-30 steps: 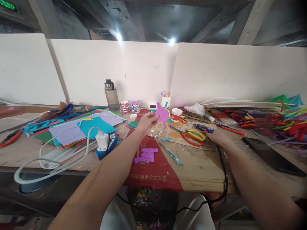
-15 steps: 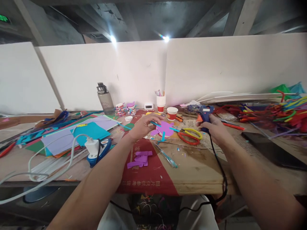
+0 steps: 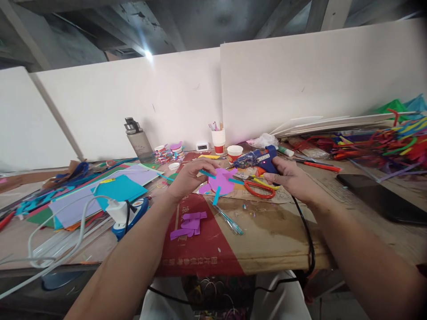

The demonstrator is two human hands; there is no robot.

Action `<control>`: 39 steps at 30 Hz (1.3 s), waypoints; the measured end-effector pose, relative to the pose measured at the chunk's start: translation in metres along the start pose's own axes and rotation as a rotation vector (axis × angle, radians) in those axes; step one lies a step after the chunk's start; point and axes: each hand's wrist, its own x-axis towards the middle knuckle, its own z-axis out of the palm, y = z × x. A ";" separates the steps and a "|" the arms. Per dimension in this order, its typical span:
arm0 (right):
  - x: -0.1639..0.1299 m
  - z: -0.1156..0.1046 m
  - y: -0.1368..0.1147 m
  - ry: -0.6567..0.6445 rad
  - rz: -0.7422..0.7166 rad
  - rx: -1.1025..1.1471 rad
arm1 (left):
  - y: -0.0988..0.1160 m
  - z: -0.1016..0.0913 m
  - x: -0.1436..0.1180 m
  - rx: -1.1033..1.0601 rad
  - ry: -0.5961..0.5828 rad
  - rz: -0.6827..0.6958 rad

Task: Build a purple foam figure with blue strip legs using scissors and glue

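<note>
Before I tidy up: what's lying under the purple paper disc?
The purple paper disc, held by the left hand, sits over brown printed paper on the table. Teal strips stick out from it. Anything directly beneath is covered.

You can see a row of pale Chinese characters printed on the red cardboard panel (image 3: 203,249), near its front edge, too blurred to read. The small white digital clock (image 3: 202,146) beyond that panel shows illegible digits.
</note>
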 end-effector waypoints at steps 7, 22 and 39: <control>0.001 0.000 0.009 0.037 0.020 -0.108 | -0.004 -0.001 0.000 -0.013 -0.011 -0.004; 0.001 0.001 0.008 0.073 -0.014 -0.311 | -0.003 0.000 -0.001 -0.041 0.032 -0.042; 0.000 0.001 0.006 0.094 -0.009 -0.389 | -0.007 -0.002 -0.001 0.046 0.005 0.065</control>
